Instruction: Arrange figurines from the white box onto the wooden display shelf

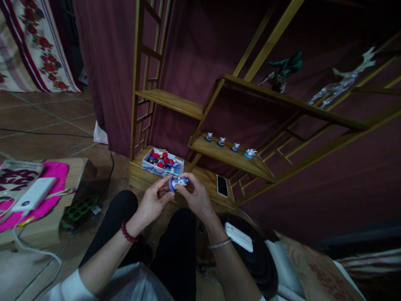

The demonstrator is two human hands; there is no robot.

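Note:
A small blue-and-white figurine on a purple round base is held between both hands, above my knees. My left hand pinches the base side with thumb and fingers. On the figurine's other end, my right hand closes its thumb and fingers. Just beyond the hands, a patterned cardboard box full of small red, blue and dark figures sits on the lowest shelf. Several similar figurines stand in a row on the shelf above, the rightmost one on a light blue base.
A wooden display rack fills the middle. A phone lies on its bottom shelf. Two larger statues, one dark green and one silvery, stand higher up. At left, a white power bank rests on pink cloth; cables cross the floor.

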